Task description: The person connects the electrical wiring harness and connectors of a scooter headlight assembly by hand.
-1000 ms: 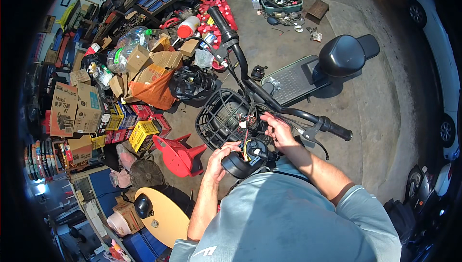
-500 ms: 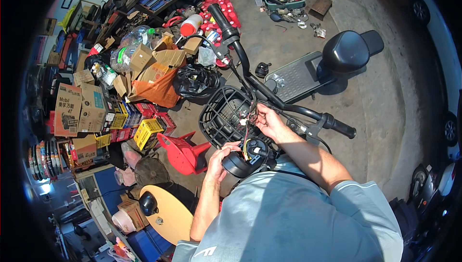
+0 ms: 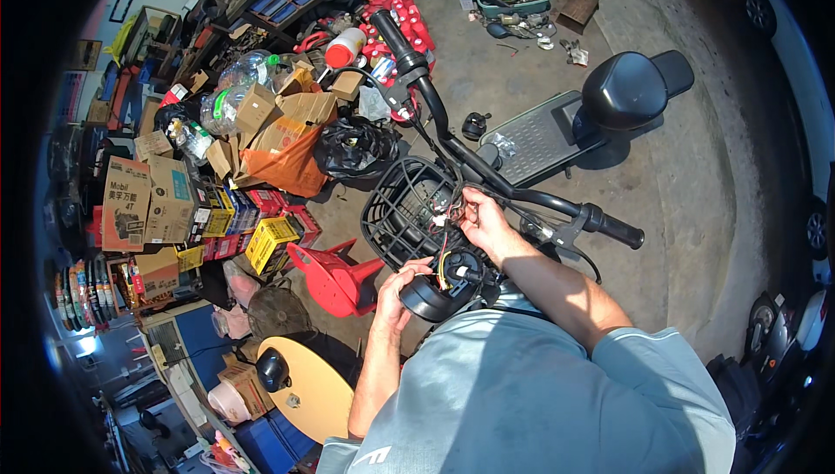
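An electric scooter stands in front of me with black handlebars [image 3: 452, 148], a black wire basket [image 3: 404, 209] and a black seat [image 3: 628, 89]. My left hand [image 3: 398, 287] grips the round black headlight housing [image 3: 435, 293], which hangs loose below the basket. Coloured wires [image 3: 445, 257] run out of its open back. My right hand [image 3: 485, 222] pinches a bundle of those wires just behind the basket, close to the handlebar stem.
Cardboard boxes [image 3: 139, 200], an orange bag [image 3: 287, 165], a black bag [image 3: 352, 148] and red and yellow cartons lie piled on the left. A red plastic stool [image 3: 339, 278] stands beside the basket. A person in a cap [image 3: 278, 313] crouches near a round tan panel [image 3: 309, 387].
My right hand has moved up and left from the headlight toward the basket, pulling at the wires. My left hand keeps hold of the headlight housing.
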{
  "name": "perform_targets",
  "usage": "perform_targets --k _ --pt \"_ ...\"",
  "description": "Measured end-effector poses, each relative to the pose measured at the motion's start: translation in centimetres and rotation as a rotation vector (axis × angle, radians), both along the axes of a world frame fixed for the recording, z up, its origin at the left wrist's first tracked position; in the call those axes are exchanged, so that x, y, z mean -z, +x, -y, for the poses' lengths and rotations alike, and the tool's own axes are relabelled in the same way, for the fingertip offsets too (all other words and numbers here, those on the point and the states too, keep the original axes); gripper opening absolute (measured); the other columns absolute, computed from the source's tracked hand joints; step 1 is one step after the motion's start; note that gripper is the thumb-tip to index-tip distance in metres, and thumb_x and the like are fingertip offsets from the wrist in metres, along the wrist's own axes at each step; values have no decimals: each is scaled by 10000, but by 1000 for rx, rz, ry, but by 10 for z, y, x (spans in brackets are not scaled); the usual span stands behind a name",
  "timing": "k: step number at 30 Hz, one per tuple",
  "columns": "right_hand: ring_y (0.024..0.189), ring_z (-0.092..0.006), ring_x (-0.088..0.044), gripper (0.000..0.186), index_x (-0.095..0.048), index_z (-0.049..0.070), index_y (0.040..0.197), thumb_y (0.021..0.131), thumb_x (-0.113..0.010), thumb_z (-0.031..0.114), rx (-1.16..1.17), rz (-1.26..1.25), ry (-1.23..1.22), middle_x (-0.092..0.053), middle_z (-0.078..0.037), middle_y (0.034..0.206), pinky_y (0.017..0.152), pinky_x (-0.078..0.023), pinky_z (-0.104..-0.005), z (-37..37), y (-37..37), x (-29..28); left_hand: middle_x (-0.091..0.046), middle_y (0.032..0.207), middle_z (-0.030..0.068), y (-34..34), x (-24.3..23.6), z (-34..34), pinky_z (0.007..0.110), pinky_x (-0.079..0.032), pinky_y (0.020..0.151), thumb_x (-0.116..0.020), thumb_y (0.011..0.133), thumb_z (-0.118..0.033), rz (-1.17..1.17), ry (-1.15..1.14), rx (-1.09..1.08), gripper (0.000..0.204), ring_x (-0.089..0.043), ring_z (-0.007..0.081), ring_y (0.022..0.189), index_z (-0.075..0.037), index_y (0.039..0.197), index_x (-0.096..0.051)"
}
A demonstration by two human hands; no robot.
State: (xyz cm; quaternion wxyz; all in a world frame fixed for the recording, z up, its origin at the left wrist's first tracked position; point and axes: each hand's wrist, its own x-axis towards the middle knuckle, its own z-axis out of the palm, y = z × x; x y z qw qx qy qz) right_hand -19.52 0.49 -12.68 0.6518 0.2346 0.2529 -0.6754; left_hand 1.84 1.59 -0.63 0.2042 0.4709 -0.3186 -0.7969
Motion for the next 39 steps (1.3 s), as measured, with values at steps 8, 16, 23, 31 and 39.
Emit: perform_targets --k 8,16,23,31,39 --pt "463 -91 -367 136 -565 112 1000 872 -607 89 13 -10 78 -505 27 734 564 -442 -282 2 0 -8 -554 1257 154 6 2 -3 336 -463 934 -498 853 -185 18 -19 -20 313 -545 221 1100 66 972 -641" --pt "422 -91 -376 189 -593 96 840 962 -509 214 -21 -12 25 -477 39 565 536 -476 -301 5 0 1 -552 1263 159 6 1 -4 343 -467 933 -489 857 -177 25 10 -42 307 -546 227 1097 66 963 -645" --pt "426 -93 -383 277 -641 16 944 960 -506 258 -56 -57 -17 -416 43 512 523 -458 -289 1 0 -6 -553 1270 158 6 -2 -6 348 -473 929 -495 856 -180 31 9 -55 305 -548 231 1092 61 959 -652" --pt "420 -95 -382 272 -637 10 920 956 -502 243 -85 -145 125 -426 30 532 486 -461 -291 4 -1 -18 -558 1267 160 5 -3 -7 353 -488 915 -508 853 -181 52 -30 -51 301 -559 231 1078 61 962 -652" --pt "414 -88 -376 189 -600 77 821 942 -492 171 -23 -166 151 -485 17 599 446 -464 -290 1 1 -7 -553 1271 164 6 -1 -9 354 -494 909 -499 873 -176 18 -6 -62 298 -565 234 1079 66 962 -649"
